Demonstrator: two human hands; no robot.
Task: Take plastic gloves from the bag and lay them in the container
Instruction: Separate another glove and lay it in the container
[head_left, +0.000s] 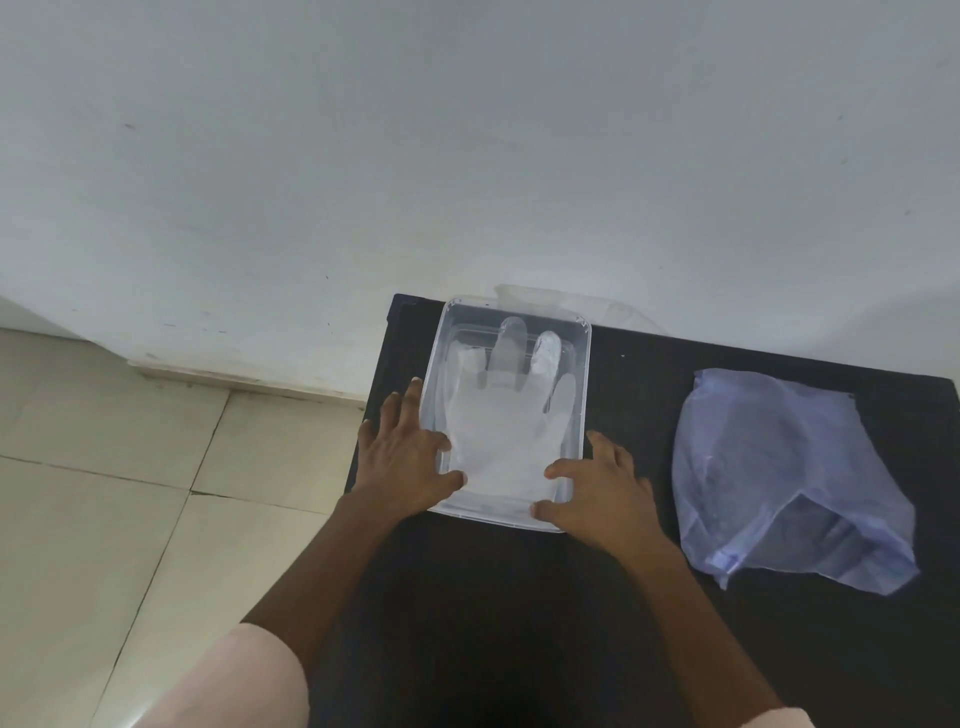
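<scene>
A clear rectangular plastic container (584, 364) stands on the black table (649, 597) near its far left corner. A translucent plastic glove (501, 415) lies flat inside it, fingers pointing away from me. My left hand (405, 449) rests on the container's left rim, thumb over the near edge. My right hand (600, 491) rests at its near right corner, with thumb and forefinger reaching inside onto the glove's cuff. Both hands have spread fingers. A bluish translucent zip bag (779, 478) lies crumpled to the right, apart from both hands.
A white wall (467, 156) rises right behind the table. A clear plastic piece (571, 304) leans between the container and the wall. Beige floor tiles (130, 467) lie to the left, beyond the table's left edge.
</scene>
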